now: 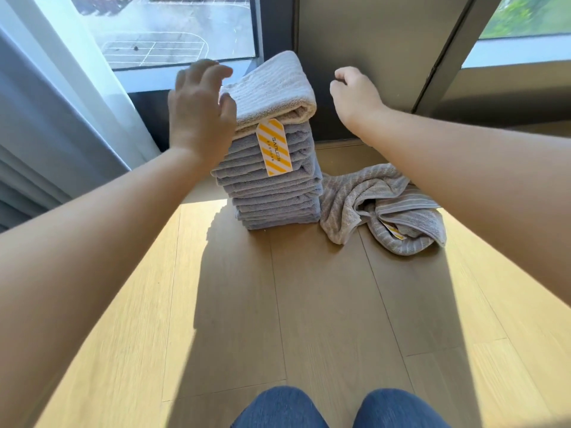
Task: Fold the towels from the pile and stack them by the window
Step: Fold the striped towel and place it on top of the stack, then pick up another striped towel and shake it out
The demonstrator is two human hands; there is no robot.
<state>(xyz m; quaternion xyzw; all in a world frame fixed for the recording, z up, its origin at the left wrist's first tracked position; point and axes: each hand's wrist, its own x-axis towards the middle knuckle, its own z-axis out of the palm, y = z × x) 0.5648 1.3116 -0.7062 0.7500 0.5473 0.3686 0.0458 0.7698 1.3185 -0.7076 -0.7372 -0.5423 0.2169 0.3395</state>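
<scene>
A tall stack of folded grey towels [275, 189] stands on the wooden floor right below the window [173, 29]. A folded cream-white towel [272, 88] lies on top, with a yellow-and-white striped tag [274, 146] hanging down the stack's front. My left hand [200, 109] is at the stack's upper left side, fingers spread and relaxed, touching the top towel's edge. To the right of the stack my right hand [355, 94] hovers with loosely curled fingers, holding nothing. A crumpled grey striped towel [383, 205] lies on the floor beside the stack's right foot.
A sheer white curtain [61, 97] hangs at the left. A dark window frame and wall panel [370, 50] rise behind the stack. My knees in blue jeans [336, 409] show at the bottom edge. Sunlit wooden floor [278, 304] stretches between knees and stack.
</scene>
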